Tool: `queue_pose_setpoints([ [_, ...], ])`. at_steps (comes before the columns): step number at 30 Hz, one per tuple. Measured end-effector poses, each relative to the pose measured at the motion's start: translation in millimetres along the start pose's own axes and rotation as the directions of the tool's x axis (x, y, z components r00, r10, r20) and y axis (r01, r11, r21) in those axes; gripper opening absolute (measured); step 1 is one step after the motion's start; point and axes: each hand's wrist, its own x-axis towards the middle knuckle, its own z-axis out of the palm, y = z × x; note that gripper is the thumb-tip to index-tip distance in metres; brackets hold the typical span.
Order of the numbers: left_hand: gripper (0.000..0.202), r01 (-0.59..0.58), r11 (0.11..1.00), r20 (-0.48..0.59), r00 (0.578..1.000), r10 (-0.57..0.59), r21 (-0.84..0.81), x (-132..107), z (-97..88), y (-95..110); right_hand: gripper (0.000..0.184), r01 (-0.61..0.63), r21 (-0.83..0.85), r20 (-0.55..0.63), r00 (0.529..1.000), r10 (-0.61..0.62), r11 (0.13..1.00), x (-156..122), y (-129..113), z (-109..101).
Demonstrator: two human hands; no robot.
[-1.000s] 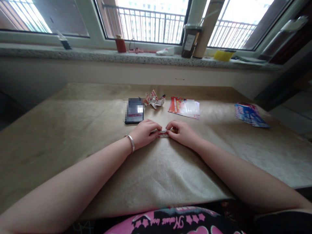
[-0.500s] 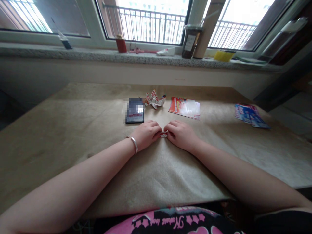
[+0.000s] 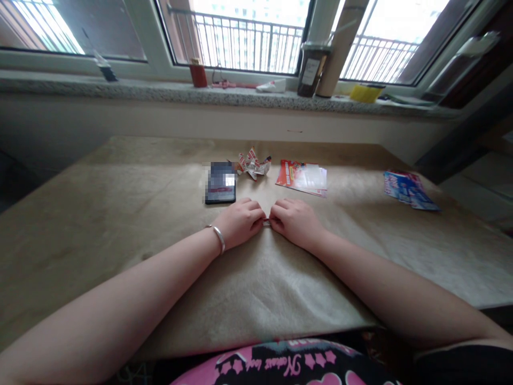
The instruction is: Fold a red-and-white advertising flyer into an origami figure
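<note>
Both hands rest on the tan table cover (image 3: 120, 214), fingertips meeting at the middle. My left hand (image 3: 239, 222), with a silver bangle on the wrist, and my right hand (image 3: 294, 220) are curled and pinch a small folded piece of red-and-white paper (image 3: 266, 221) between them. Only a sliver of the paper shows between the fingertips; the fingers hide the rest.
Beyond the hands lie a dark phone (image 3: 220, 183), a crumpled folded paper figure (image 3: 253, 163), a red-and-white leaflet (image 3: 302, 176) and, far right, a blue leaflet (image 3: 406, 190). The stone windowsill (image 3: 160, 92) holds a red cup, a dark jar, a cardboard tube and a yellow object.
My hands have drawn closer together, and the paper strip between them has shrunk to a small sliver, now almost covered by the fingers.
</note>
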Motion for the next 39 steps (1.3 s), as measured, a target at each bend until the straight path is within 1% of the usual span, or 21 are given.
queue_pose_setpoints([
  [4, 0.018, -0.019, 1.000, -0.007, 1.000, 0.019, 0.011, -1, -2.0, 2, 0.022, 0.082, -0.020, 0.046, 0.996, -0.081, 0.996, -3, -2, -5],
  [6, 0.019, -0.030, 0.999, -0.011, 0.999, 0.030, 0.016, -2, -3.2, 3, 0.024, 0.098, -0.035, 0.076, 0.993, -0.095, 0.995, -6, -2, -8],
  [15, 0.020, -0.050, 0.999, -0.039, 0.998, 0.050, -0.005, -4, -4.1, 3, 0.025, 0.083, -0.060, 0.178, 0.981, -0.071, 0.995, -14, -8, -18],
  [20, 0.020, -0.075, 0.997, -0.022, 0.997, 0.075, 0.013, -4, -4.8, 3, 0.015, 0.048, -0.085, 0.207, 0.978, -0.029, 0.995, -15, -13, -24],
  [23, 0.020, -0.081, 0.997, 0.009, 0.997, 0.080, 0.019, -5, -7.6, 4, 0.012, 0.033, -0.104, 0.187, 0.982, -0.013, 0.994, -14, -10, -22],
  [25, 0.021, -0.092, 0.996, 0.031, 0.995, 0.092, 0.011, -6, -10.2, 5, 0.012, 0.042, -0.099, 0.153, 0.988, -0.027, 0.994, -13, -5, -18],
  [28, 0.026, -0.121, 0.993, 0.054, 0.991, 0.121, 0.002, -7, -12.7, 7, 0.014, 0.039, -0.060, 0.106, 0.994, -0.033, 0.997, -11, 6, -9],
  [30, 0.029, -0.125, 0.992, 0.058, 0.990, 0.125, 0.007, -7, -12.4, 7, 0.016, 0.018, -0.003, 0.068, 0.998, -0.017, 1.000, -10, 12, -4],
  [32, 0.028, -0.110, 0.994, 0.048, 0.993, 0.110, 0.009, -7, -10.9, 7, 0.016, 0.006, 0.065, 0.053, 0.999, -0.009, 0.998, -8, 15, 0],
  [36, 0.015, -0.079, 0.996, 0.029, 0.996, 0.080, -0.029, -6, -7.4, 5, 0.017, -0.020, 0.153, 0.039, 0.999, 0.014, 0.988, -8, 15, 2],
  [37, 0.016, -0.066, 0.997, 0.037, 0.997, 0.068, -0.039, -6, -7.1, 5, 0.018, -0.026, 0.168, 0.033, 0.999, 0.021, 0.985, -8, 14, 2],
  [39, 0.023, -0.031, 0.998, 0.056, 0.998, 0.034, -0.049, -5, -7.3, 4, 0.019, -0.028, 0.190, 0.019, 1.000, 0.024, 0.981, -8, 13, 3],
])
